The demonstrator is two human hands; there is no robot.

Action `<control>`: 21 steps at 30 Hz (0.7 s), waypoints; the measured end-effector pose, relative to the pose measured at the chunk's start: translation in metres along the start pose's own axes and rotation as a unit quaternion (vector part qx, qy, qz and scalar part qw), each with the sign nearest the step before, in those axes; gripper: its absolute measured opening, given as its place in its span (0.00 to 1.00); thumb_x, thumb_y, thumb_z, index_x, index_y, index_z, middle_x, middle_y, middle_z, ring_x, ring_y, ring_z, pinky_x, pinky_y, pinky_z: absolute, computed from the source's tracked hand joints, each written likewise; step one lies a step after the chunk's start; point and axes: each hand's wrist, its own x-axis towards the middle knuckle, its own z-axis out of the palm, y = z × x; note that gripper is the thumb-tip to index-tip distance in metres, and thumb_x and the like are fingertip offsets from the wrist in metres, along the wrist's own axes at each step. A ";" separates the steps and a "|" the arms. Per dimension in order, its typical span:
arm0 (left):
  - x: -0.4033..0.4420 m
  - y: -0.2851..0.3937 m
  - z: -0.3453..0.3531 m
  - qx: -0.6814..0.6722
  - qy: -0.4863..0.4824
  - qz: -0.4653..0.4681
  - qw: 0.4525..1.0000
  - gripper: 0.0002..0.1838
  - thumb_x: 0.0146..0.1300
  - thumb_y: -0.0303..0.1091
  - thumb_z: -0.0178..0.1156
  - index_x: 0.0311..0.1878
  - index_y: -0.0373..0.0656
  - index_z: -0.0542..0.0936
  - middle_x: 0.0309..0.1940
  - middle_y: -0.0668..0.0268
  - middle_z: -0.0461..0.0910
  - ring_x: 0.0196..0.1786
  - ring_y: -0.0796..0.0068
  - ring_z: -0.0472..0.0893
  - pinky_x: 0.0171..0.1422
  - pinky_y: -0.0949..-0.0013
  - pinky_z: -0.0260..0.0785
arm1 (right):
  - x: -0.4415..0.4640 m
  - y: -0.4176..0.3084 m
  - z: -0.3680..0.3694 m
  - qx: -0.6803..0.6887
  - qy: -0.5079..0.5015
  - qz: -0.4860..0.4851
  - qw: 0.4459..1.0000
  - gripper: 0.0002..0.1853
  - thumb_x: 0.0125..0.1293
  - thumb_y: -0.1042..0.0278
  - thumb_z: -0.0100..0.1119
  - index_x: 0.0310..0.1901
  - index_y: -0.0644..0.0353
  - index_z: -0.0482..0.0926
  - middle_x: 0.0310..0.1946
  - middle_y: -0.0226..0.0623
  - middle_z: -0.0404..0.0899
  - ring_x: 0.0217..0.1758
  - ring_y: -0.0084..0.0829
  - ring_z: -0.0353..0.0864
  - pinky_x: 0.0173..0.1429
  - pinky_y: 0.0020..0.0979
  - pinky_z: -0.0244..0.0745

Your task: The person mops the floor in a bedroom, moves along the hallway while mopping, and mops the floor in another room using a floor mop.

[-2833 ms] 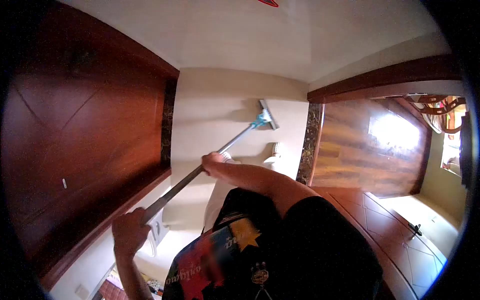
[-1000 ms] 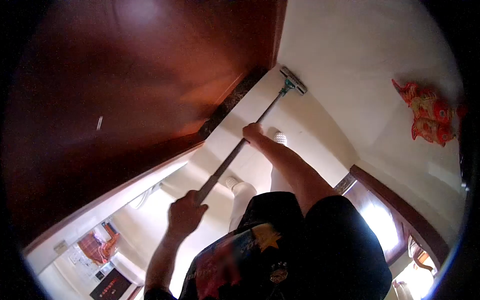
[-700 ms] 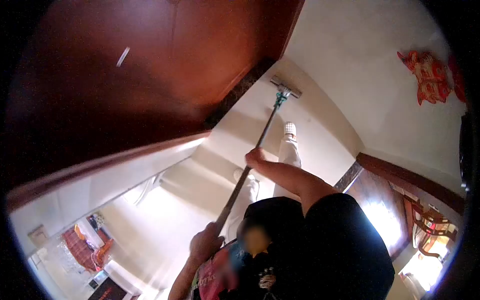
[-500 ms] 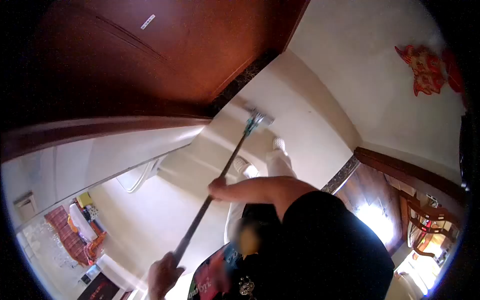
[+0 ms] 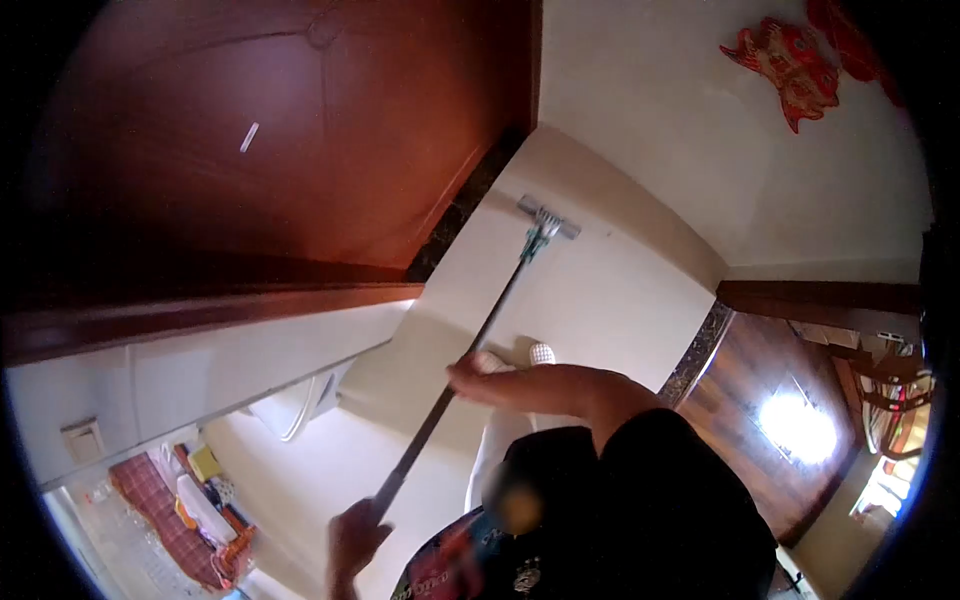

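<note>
A flat mop with a grey handle (image 5: pixel 432 418) slants across the pale floor, its wide head (image 5: pixel 547 217) resting on the floor near the dark stone strip. My right hand (image 5: pixel 473 377) is wrapped round the middle of the handle. Lower and to the left, my left hand (image 5: pixel 355 540) grips the upper end of the handle, near my body. A teal joint (image 5: pixel 537 243) links handle and head. My white patterned shoe (image 5: pixel 541 354) shows just beyond my right forearm.
A red-brown door (image 5: pixel 250 200) stands at the upper left, with a white wall (image 5: pixel 200 365) below it. Red fish decorations (image 5: pixel 790 65) hang on the wall at upper right. Through a doorway on the right lies a wooden floor (image 5: pixel 750 390). A reddish couch (image 5: pixel 165 520) is at lower left.
Over the past seconds the view has turned and the mop head has swept to the door-side corner, back toward my feet, then out again. Both hands have stayed on the handle.
</note>
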 end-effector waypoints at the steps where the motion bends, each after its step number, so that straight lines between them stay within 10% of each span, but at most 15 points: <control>1: 0.031 0.018 0.013 0.001 0.013 0.049 0.999 0.18 0.47 0.42 0.63 0.38 0.43 0.74 0.27 0.54 0.77 0.33 0.49 0.77 0.35 0.55 0.69 | 0.049 -0.008 -0.025 -0.032 0.113 -0.071 0.991 0.15 0.61 0.57 0.50 0.38 0.60 0.77 0.25 0.41 0.73 0.30 0.38 0.73 0.28 0.40 0.69; 8: 0.175 0.195 0.059 -0.178 0.014 0.192 0.965 0.14 0.48 0.38 0.56 0.32 0.36 0.72 0.24 0.48 0.76 0.32 0.46 0.76 0.35 0.53 0.68 | 0.090 -0.128 -0.275 0.009 0.293 -0.186 0.938 0.10 0.51 0.63 0.58 0.30 0.61 0.75 0.21 0.40 0.77 0.30 0.36 0.80 0.31 0.39 0.75; 10: 0.185 0.236 0.073 -0.193 -0.061 0.138 0.970 0.14 0.50 0.36 0.53 0.32 0.33 0.71 0.27 0.44 0.76 0.34 0.43 0.76 0.39 0.50 0.68 | 0.094 -0.123 -0.315 -0.494 0.273 -0.252 0.786 0.07 0.50 0.64 0.61 0.25 0.58 0.78 0.23 0.37 0.79 0.30 0.35 0.80 0.32 0.36 0.76; 12: 0.174 0.248 0.088 -0.148 -0.042 0.142 0.978 0.16 0.50 0.37 0.58 0.36 0.35 0.70 0.23 0.52 0.75 0.29 0.54 0.78 0.35 0.55 0.69 | 0.131 -0.108 -0.344 -0.677 0.278 -0.270 0.626 0.07 0.49 0.62 0.63 0.21 0.55 0.81 0.25 0.35 0.81 0.30 0.36 0.80 0.33 0.33 0.75; 13: 0.170 0.242 0.101 -0.141 -0.034 0.153 0.977 0.16 0.50 0.38 0.57 0.36 0.35 0.70 0.23 0.51 0.75 0.29 0.54 0.77 0.35 0.55 0.69 | 0.117 -0.113 -0.328 -0.686 0.216 -0.221 0.659 0.14 0.52 0.54 0.65 0.32 0.57 0.83 0.30 0.35 0.82 0.36 0.35 0.82 0.40 0.36 0.76; 18: 0.134 0.140 0.147 -0.207 -0.068 0.150 0.964 0.20 0.52 0.40 0.58 0.43 0.37 0.71 0.26 0.52 0.76 0.33 0.52 0.78 0.38 0.55 0.69 | 0.079 -0.035 -0.247 -0.753 0.210 -0.248 0.572 0.18 0.48 0.43 0.63 0.22 0.51 0.81 0.21 0.32 0.78 0.30 0.37 0.78 0.29 0.41 0.65; 21: 0.075 0.066 0.139 -0.096 -0.088 0.100 0.986 0.14 0.52 0.37 0.56 0.38 0.39 0.71 0.30 0.47 0.77 0.36 0.43 0.76 0.41 0.48 0.68 | 0.066 0.039 -0.154 -0.707 0.158 -0.271 0.634 0.13 0.46 0.53 0.64 0.21 0.55 0.82 0.19 0.39 0.77 0.31 0.42 0.76 0.31 0.45 0.62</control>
